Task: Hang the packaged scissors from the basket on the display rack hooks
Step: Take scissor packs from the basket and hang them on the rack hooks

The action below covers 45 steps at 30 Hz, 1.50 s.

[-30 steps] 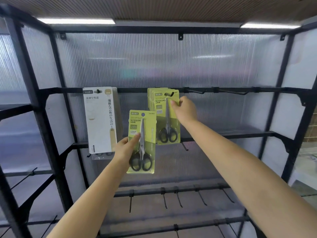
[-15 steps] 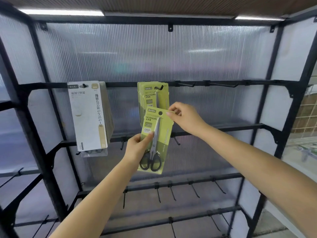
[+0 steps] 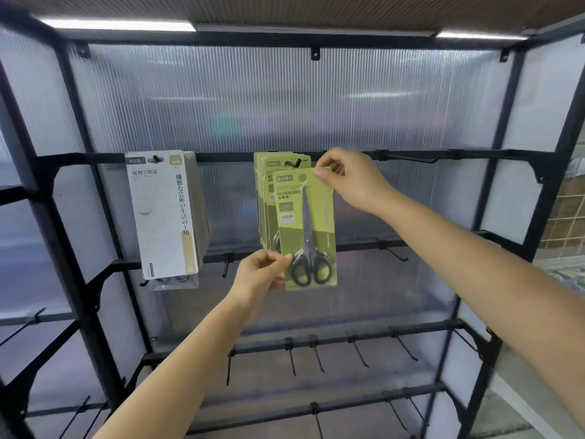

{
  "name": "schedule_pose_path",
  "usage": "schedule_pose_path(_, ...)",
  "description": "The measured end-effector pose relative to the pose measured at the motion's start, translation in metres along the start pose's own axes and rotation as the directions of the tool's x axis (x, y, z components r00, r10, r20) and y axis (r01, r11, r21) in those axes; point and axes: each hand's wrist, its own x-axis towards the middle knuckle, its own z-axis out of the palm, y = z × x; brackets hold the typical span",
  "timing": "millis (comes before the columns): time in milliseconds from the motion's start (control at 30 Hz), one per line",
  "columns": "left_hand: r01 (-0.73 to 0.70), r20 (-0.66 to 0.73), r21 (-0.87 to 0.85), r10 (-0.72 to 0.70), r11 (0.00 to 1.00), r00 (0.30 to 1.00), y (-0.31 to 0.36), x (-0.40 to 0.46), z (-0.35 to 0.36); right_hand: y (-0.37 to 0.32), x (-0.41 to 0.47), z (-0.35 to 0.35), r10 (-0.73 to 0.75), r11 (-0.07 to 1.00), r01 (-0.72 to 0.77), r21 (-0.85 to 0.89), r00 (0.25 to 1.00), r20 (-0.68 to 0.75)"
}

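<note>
A flat green card pack of black-handled scissors [image 3: 305, 229], printed "SCISSORS" with a grey "GRIP" label, is held upright in front of a stack of matching green scissor packs [image 3: 265, 204] hanging from a black hook [image 3: 297, 162] on the black metal display rack [image 3: 474, 155]. The right hand [image 3: 351, 179] pinches the pack's top right corner between thumb and fingers; the left hand [image 3: 261, 274] pinches its lower left edge beside the handles. To the left hangs a stack of white card packs [image 3: 164, 213] bearing vertical writing, "優雅な芸術の生活の工坊".
</note>
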Motion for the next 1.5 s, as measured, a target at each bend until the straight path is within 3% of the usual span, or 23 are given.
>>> schedule_pose_path(367, -0.078, -0.074, 0.055, 0.082, 0.995, 0.994, 0.016, 0.013, -0.003, 0.0, 0.024, 0.004, 0.069, 0.996, -0.074, -0.044, 0.993, -0.091)
schedule_pose_path(600, -0.019, -0.151, 0.049, 0.026, 0.999, 0.988, 0.01, 0.026, -0.001, 0.007, 0.034, 0.02, 0.085, 0.992, -0.095, -0.085, 0.99, -0.11)
schedule_pose_path(833, -0.006, -0.278, 0.112, 0.037, 0.994, 0.96, 0.006, 0.051, -0.001, 0.007, 0.031, 0.035, -0.015, 0.957, -0.029, -0.29, 0.989, -0.147)
schedule_pose_path(1000, 0.009, -0.351, 0.178, 0.055, 0.984, 0.935, 0.004, 0.066, -0.004, 0.014, 0.022, 0.045, -0.033, 0.853, 0.047, -0.519, 0.999, 0.036)
schedule_pose_path(1200, 0.009, -0.36, 0.275, 0.094, 0.962, 0.928, 0.004, 0.07, -0.001, 0.017, 0.021, 0.053, 0.055, 0.801, 0.036, -0.598, 0.99, 0.132)
schedule_pose_path(1367, 0.047, -0.353, 0.439, 0.124, 0.897, 0.927, 0.014, 0.067, -0.003, 0.013, 0.02, 0.052, 0.076, 0.802, 0.016, -0.597, 0.989, 0.129)
schedule_pose_path(1500, -0.045, -0.307, 0.663, 0.326, 0.747, 0.894, 0.027, 0.056, -0.004, 0.007, 0.008, 0.046, 0.056, 0.814, 0.009, -0.58, 0.994, 0.094)
